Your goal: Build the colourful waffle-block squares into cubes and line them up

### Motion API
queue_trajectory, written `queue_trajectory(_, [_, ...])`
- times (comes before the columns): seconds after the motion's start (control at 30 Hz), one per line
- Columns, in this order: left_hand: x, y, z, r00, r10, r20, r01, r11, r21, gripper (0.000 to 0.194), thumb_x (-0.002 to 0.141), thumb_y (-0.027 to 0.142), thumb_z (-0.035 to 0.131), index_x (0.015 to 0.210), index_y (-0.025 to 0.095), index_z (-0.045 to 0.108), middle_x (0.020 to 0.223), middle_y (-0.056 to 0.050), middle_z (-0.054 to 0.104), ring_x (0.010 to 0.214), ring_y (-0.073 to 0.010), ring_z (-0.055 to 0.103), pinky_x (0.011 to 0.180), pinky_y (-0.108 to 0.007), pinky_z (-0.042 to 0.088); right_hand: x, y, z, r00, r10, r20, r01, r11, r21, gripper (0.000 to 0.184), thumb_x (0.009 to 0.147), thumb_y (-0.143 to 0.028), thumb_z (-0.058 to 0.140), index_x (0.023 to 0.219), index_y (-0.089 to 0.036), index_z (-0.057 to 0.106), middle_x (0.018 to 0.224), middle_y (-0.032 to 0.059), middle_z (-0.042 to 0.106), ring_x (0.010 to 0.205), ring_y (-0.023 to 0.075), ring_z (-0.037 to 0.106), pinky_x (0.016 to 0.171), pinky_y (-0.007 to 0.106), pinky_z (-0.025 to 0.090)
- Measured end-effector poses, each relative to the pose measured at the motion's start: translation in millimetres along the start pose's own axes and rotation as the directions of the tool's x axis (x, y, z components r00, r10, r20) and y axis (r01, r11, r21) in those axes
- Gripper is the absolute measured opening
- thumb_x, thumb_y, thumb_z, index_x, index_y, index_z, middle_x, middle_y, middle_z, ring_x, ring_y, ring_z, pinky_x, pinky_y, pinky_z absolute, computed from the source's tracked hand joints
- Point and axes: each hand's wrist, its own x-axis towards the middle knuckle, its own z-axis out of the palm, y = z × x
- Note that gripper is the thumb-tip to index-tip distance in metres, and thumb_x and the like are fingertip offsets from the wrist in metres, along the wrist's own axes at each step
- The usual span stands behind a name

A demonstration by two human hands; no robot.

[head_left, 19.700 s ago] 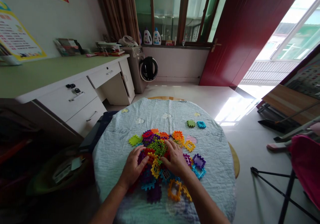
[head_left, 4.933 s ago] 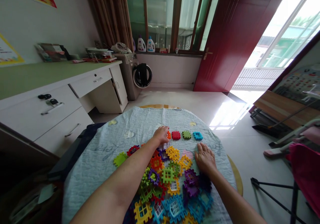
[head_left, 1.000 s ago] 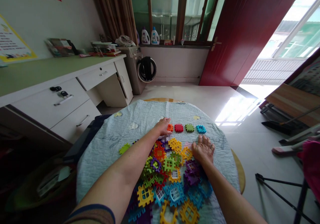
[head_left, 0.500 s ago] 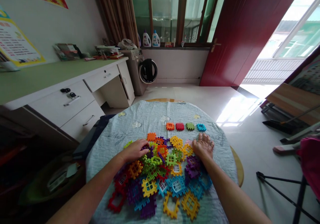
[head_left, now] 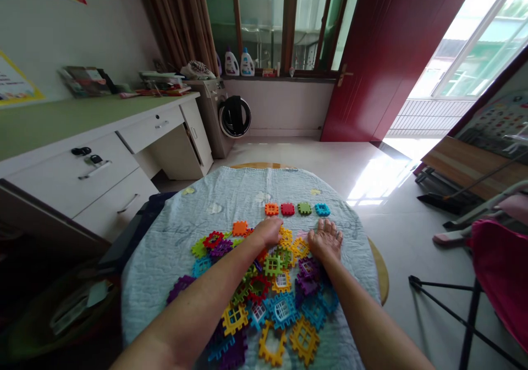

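Note:
My left hand (head_left: 269,232) reaches across the pile of plastic interlocking blocks, its fingers curled down and mostly hidden. It touches or lies right beside a yellow block (head_left: 286,238); whether it grips anything does not show. My right hand (head_left: 326,239) rests on the cloth at the pile's right side, fingers stretched out, holding nothing. Near it are a yellow block (head_left: 301,246) and a purple block (head_left: 308,268). Beyond my hands, an orange block (head_left: 271,209), a red block (head_left: 287,209), a green block (head_left: 304,209) and a blue block (head_left: 322,210) form a spaced row.
A pale blue cloth (head_left: 231,194) covers the round table. Left stand a desk with drawers (head_left: 94,164) and a washing machine (head_left: 214,114) with its door open. A red door (head_left: 371,56) is behind, and a black tripod leg (head_left: 470,320) is at right.
My left hand has moved right and slightly away from me, from the pile's left part to its upper middle. The right hand stays resting. The whole view has shifted a little.

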Motion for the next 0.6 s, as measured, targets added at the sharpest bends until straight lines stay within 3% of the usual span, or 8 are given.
queue_trajectory(0.17, [3,-6,2.2,0.999,-0.039,0.032,0.041,0.999,-0.034,0.038,0.07,0.015,0.062,0.108,0.017,0.063,0.104,-0.008,0.068,0.097,-0.0216,0.063,0.084,-0.029,0.047,1,0,1,1.0,-0.004,-0.008,0.004,1.0,0.009,0.061,0.091,-0.039,0.032,0.145,-0.012,0.039,0.152,0.0155,0.032,0.141,0.0304,0.021,0.113,0.053,0.011])
queue_trajectory(0.37, [3,-7,-4.7,0.992,0.078,0.1,-0.066,0.991,-0.119,0.035,0.083,0.017,0.047,0.115,0.019,0.062,0.098,-0.001,0.069,0.086,-0.0133,0.063,0.079,-0.022,0.046,0,0,0,1.0,-0.012,-0.013,0.012,1.0,0.013,0.06,0.091,-0.038,0.033,0.145,-0.011,0.039,0.152,0.0161,0.032,0.14,0.0308,0.022,0.113,0.053,0.011])
queue_trajectory(0.47, [12,-3,0.0,0.989,0.1,0.107,-0.09,0.991,-0.096,0.038,0.08,0.02,0.055,0.117,0.019,0.062,0.109,-0.004,0.067,0.097,-0.0164,0.061,0.086,-0.025,0.045,0,0,0,1.0,-0.012,-0.014,0.012,1.0,0.009,0.061,0.091,-0.039,0.032,0.145,-0.011,0.039,0.152,0.016,0.031,0.14,0.0307,0.022,0.113,0.053,0.01])
queue_trajectory(0.6, [23,2,8.3,0.991,0.068,0.115,-0.067,0.998,-0.008,0.032,0.067,0.019,0.066,0.1,0.017,0.067,0.11,-0.01,0.063,0.103,-0.0237,0.058,0.09,-0.031,0.044,0,0,2,1.0,-0.009,-0.014,0.009,1.0,0.009,0.061,0.091,-0.039,0.032,0.145,-0.011,0.038,0.152,0.0172,0.031,0.141,0.0311,0.021,0.113,0.053,0.01])
